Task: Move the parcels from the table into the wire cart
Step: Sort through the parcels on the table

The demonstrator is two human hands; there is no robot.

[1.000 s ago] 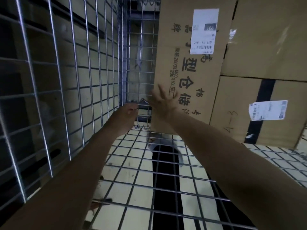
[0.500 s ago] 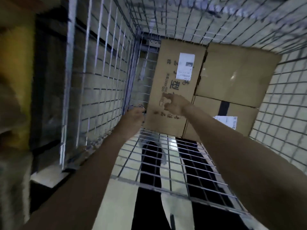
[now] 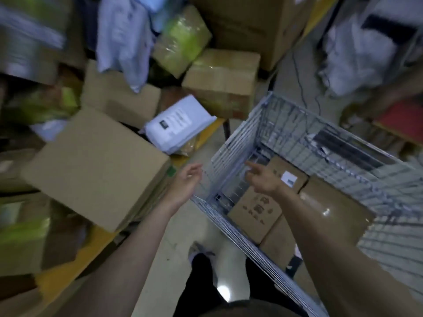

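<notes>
The wire cart [image 3: 238,133] stands at the right, seen from above. Inside it lie a printed cardboard box [image 3: 254,213] with a white label and a larger plain box [image 3: 332,209] beside it. My right hand [image 3: 263,178] hovers above the cart's opening with fingers extended, holding nothing. My left hand [image 3: 186,181] hangs empty with relaxed fingers just left of the cart's corner. On the table at the left sit a large cardboard box [image 3: 96,165], a white mailer bag [image 3: 178,124] and a taped box [image 3: 222,81].
Many more parcels pile up behind: a green wrapped bundle [image 3: 180,42], grey bags [image 3: 123,40] and big cartons [image 3: 249,21]. The table's yellow edge [image 3: 68,273] runs along the lower left. White sacks [image 3: 357,49] lie at the far right. My legs stand on the floor between table and cart.
The view has pulled up and out of the cart and swung left to the table. Both hands have left the box inside; the left hand is now outside the cart.
</notes>
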